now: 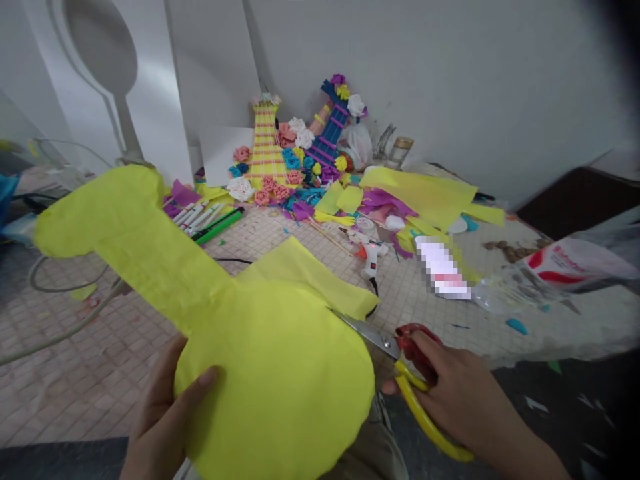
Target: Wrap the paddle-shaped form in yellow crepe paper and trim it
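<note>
A yellow guitar-shaped cutout (pixel 280 380) fills the lower middle, its neck slanting up to the left. My left hand (pixel 170 413) grips its round body at the left edge, thumb on top and fingers behind. A flap of spare yellow paper (pixel 305 273) sticks out beyond the body's upper edge. In my right hand (pixel 450 387) are scissors (pixel 385 341) with one red and one yellow handle. Their blades lie along the body's upper right edge, beside the flap. How far the blades are parted is hard to make out.
Paper-flower-trimmed guitar models, one yellow (pixel 265 143) and one blue (pixel 330 137), lean at the wall. A glue gun (pixel 371 257), markers (pixel 200 217), yellow paper sheets (pixel 425 193) and a plastic bag (pixel 575 267) lie on the tiled table (pixel 65 373). A cable (pixel 75 333) crosses the left side.
</note>
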Demonstrator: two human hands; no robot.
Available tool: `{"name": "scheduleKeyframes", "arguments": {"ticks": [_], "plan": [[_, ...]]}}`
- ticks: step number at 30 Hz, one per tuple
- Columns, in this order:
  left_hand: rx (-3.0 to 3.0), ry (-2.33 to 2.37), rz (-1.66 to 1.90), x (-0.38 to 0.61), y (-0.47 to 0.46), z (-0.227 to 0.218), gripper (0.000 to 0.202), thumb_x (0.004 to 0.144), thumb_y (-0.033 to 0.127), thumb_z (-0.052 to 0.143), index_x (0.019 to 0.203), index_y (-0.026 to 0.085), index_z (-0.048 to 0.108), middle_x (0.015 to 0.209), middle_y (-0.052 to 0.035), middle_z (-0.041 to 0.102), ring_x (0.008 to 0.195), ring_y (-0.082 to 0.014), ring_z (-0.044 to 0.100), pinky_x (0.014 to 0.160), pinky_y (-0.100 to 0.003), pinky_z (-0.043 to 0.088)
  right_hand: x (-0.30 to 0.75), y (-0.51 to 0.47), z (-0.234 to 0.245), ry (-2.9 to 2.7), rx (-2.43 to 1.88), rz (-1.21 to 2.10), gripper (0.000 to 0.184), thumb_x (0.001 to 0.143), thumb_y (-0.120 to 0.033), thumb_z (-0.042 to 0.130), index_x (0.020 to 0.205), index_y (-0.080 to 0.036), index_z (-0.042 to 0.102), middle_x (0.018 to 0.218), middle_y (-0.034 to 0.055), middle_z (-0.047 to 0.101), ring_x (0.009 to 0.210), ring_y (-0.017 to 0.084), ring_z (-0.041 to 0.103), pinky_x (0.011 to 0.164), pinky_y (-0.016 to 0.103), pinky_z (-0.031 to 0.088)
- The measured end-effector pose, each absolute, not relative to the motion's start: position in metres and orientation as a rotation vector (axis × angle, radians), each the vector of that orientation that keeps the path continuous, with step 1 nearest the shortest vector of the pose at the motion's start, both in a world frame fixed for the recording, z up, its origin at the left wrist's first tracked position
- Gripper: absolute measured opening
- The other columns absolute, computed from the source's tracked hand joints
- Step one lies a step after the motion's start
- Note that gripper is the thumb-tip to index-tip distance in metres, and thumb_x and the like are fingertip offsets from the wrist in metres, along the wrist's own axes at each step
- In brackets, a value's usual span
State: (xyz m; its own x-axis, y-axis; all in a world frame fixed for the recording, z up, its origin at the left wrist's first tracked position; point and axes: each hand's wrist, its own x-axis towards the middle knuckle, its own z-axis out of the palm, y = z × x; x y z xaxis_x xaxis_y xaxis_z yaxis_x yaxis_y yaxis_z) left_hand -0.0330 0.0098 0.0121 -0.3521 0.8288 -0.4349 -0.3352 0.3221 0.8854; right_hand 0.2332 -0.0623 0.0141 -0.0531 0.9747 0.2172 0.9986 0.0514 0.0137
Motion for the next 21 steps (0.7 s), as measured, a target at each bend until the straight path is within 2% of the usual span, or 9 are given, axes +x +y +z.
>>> {"name": "scheduleKeyframes", "arguments": {"ticks": [3, 9, 16, 21], "plan": [[0.466, 1.471, 1.28, -0.0332, 0.0107, 0.0112, 0.063, 0.035, 0.021, 0.08, 0.094, 0.033, 0.063, 0.074, 0.0074, 0.072, 0.051, -0.0153, 0.063, 0.044, -0.017, 0.051, 0.2341, -0.0621, 0.0145, -2.169, -2.047, -0.275, 0.022, 0.074, -0.035, 0.048, 0.088, -0.018, 0.048, 0.063, 0.0054, 0.067, 0.048, 0.021, 0.062, 0.043, 0.026, 0.041], [0.478, 1.47, 1.279, -0.0315, 0.0087, 0.0115, 0.06, 0.036, 0.023, 0.079, 0.093, 0.034, 0.063, 0.071, 0.0089, 0.071, 0.052, -0.0157, 0.064, 0.044, -0.018, 0.052, 0.232, -0.0595, 0.0161, -2.138, -2.092, -0.122, 0.026, 0.071, -0.033, 0.051, 0.093, -0.019, 0.046, 0.063, 0.0008, 0.066, 0.05, 0.02, 0.062, 0.043, 0.026, 0.04], [0.479, 1.471, 1.229, -0.0295, 0.006, 0.0173, 0.06, 0.039, 0.023, 0.081, 0.095, 0.033, 0.062, 0.07, 0.0101, 0.071, 0.051, -0.0141, 0.063, 0.045, -0.016, 0.052, 0.2356, -0.063, 0.0121, -2.183, -2.103, -0.191, 0.018, 0.072, -0.031, 0.049, 0.086, -0.019, 0.048, 0.064, 0.005, 0.067, 0.049, 0.022, 0.061, 0.044, 0.027, 0.038], [0.498, 1.46, 1.221, -0.0311, 0.0065, 0.0167, 0.059, 0.039, 0.025, 0.081, 0.094, 0.032, 0.062, 0.071, 0.0089, 0.071, 0.052, -0.0145, 0.064, 0.046, -0.016, 0.052, 0.2362, -0.0617, 0.0145, -2.131, -2.177, -0.06, 0.022, 0.072, -0.036, 0.052, 0.087, -0.02, 0.049, 0.063, 0.0024, 0.066, 0.052, 0.023, 0.063, 0.045, 0.028, 0.039]]}}
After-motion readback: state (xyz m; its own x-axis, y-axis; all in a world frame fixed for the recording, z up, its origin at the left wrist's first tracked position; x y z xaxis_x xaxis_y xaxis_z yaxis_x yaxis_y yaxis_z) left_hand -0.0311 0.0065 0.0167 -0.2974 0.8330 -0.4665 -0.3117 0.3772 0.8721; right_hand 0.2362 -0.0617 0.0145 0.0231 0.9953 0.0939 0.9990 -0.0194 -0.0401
